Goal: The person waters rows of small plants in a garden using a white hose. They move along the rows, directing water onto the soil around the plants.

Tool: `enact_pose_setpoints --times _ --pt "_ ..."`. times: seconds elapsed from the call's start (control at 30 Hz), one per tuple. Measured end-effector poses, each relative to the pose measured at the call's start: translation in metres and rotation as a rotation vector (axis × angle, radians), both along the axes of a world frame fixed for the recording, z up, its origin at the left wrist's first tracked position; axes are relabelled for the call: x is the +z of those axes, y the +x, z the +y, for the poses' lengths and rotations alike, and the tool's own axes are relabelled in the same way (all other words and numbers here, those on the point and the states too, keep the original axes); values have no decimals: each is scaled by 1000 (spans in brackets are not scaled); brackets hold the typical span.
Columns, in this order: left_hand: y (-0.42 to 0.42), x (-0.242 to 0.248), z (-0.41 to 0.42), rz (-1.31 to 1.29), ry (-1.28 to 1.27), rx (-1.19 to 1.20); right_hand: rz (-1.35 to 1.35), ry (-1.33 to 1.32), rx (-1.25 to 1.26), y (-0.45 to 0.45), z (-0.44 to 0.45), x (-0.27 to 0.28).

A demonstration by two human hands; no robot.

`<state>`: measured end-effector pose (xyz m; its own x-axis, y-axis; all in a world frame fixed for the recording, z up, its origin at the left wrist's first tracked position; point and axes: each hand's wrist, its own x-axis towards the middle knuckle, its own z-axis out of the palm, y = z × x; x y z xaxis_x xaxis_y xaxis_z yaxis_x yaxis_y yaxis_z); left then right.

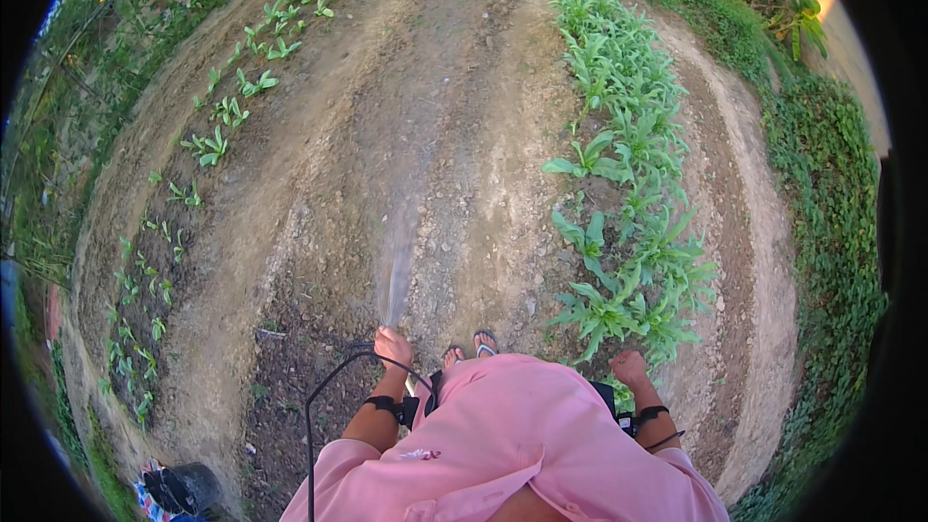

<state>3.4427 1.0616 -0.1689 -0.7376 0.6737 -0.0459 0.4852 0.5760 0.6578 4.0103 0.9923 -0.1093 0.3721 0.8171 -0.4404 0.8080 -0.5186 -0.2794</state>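
My left hand (394, 346) is closed around a hose (411, 386), of which only a short pale stretch shows below the wrist. A fan of water (396, 286) leaves the top of that fist and spreads forward over the bare soil bed (395, 138). The hose's mouth is hidden by the fingers. To the right, my right hand (629, 367) is curled with no object visible in it. It hangs beside the near end of a row of tall leafy green plants (638, 254).
Young leafy seedlings (225, 112) grow in a bed on the left. A black bucket (185, 487) stands at the lower left. Dense creepers (823, 210) line the right side. My sandalled feet (484, 343) are on a dirt path. A black cable (309, 413) loops by my left arm.
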Motion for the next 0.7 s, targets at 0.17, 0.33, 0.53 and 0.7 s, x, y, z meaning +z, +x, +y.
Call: enact_pose_setpoints --times 0.17,0.33,0.53,0.7 --pt "-1 -1 0 -2 -16 0 28 32 21 -2 2 3" --pt "-2 -3 1 7 -4 -14 1 68 67 -5 5 8" --pt "0 1 1 4 -2 -2 86 37 9 -8 7 17" --pt "0 8 0 -12 -5 -1 52 26 5 -7 9 15"
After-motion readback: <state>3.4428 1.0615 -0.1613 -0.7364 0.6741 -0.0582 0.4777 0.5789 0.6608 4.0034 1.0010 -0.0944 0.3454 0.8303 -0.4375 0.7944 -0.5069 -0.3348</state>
